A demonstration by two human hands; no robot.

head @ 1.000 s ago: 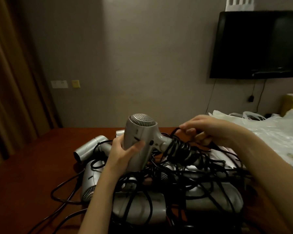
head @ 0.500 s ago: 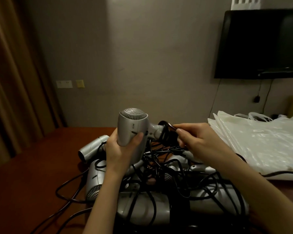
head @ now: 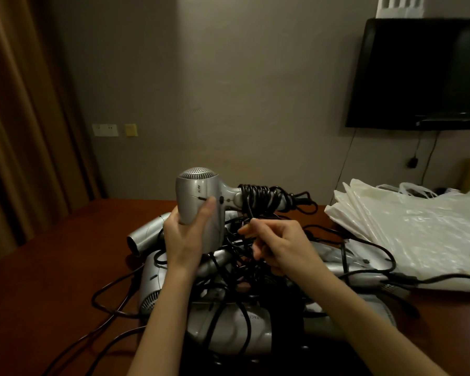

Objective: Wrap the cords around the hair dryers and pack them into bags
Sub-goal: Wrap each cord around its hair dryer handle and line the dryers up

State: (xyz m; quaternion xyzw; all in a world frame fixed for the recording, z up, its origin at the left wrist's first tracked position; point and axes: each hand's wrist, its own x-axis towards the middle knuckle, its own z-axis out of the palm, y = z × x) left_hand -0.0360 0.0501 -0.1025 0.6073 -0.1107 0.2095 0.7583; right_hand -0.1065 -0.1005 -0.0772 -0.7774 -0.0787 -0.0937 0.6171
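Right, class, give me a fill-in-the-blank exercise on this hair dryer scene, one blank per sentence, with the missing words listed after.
1. The left hand grips the silver hair dryer by its ____.
2. The black cord is coiled around the dryer's ____.
3. The right hand pinches a strand of ____.
4. The white plastic bags lie to the ____ of the pile.

Missing words: body; handle; cord; right
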